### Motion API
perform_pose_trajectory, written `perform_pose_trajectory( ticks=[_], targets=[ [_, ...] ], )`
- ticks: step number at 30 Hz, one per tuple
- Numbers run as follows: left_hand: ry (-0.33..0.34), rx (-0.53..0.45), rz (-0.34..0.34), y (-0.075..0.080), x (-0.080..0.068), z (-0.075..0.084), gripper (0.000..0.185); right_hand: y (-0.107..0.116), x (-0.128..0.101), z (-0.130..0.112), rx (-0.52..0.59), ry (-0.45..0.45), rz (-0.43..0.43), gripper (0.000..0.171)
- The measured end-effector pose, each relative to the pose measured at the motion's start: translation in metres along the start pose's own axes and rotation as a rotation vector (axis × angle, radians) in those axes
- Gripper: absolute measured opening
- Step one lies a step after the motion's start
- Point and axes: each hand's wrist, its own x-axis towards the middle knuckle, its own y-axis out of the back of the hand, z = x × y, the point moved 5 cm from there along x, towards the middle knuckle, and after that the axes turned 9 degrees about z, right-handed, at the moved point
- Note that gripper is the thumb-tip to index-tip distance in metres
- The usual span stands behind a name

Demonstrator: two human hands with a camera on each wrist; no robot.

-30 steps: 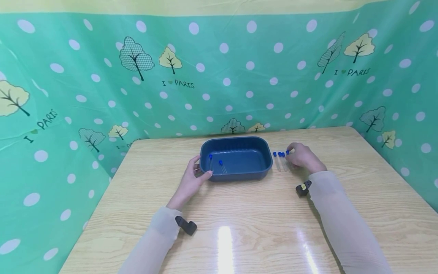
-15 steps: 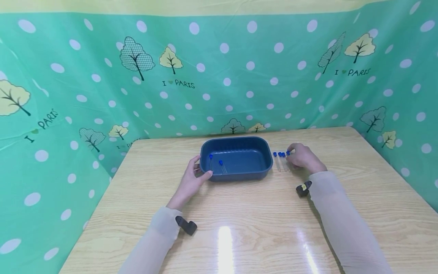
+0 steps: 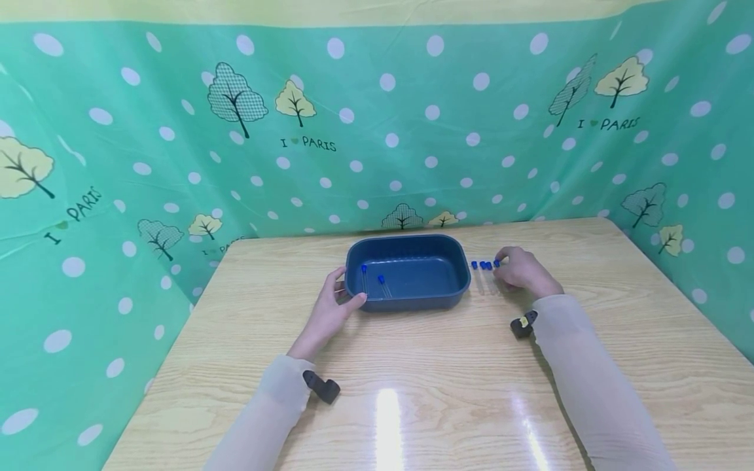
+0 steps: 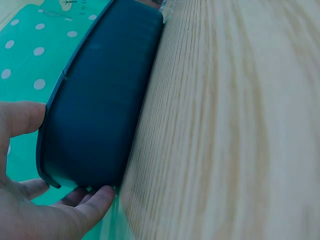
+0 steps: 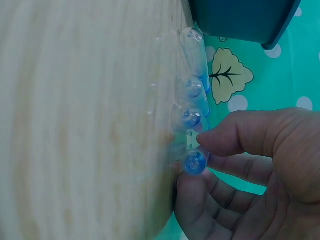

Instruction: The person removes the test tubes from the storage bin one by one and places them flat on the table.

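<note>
A dark blue plastic basin (image 3: 412, 303) stands on the table with two blue-capped clear test tubes (image 3: 381, 280) lying inside. My left hand (image 3: 327, 307) grips its left end, thumb at the front corner of the rim. In the left wrist view, the fingers (image 4: 97, 202) curl about the basin's outer wall (image 4: 100, 100). Right of the basin, several more capped tubes (image 3: 474, 265) lie side by side. My right hand (image 3: 521, 269) pinches the rightmost test tube (image 5: 194, 162) between thumb and fingers, its rounded end showing in the right wrist view.
The wooden table (image 3: 448, 366) reaches back to a green dotted curtain (image 3: 377, 170), which also rises at the left and right sides. The basin's right end is close to the row of tubes. Small black cameras are strapped at both sleeves.
</note>
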Motion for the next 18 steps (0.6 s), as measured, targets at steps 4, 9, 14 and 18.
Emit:
perform_pose_trajectory(
  ticks=[4, 9, 14, 18],
  targets=[
    [-0.006, -0.003, 0.001, 0.0000, -0.0001, 0.0005, 0.078, -0.0003, 0.0006, 0.0009, 0.004, 0.004, -0.002, 0.050],
    [-0.006, 0.003, -0.002, 0.0002, -0.0007, 0.0005, 0.078, -0.0004, -0.0001, 0.0006, -0.005, 0.004, 0.004, 0.051],
    [0.002, -0.017, 0.001, -0.0004, 0.0000, 0.0004, 0.077, -0.0011, -0.0018, -0.0009, 0.002, 0.000, 0.015, 0.052],
    [0.008, -0.049, -0.006, -0.0008, 0.0009, 0.0001, 0.078, -0.0012, -0.0031, -0.0020, 0.007, 0.002, 0.026, 0.053]
  ],
)
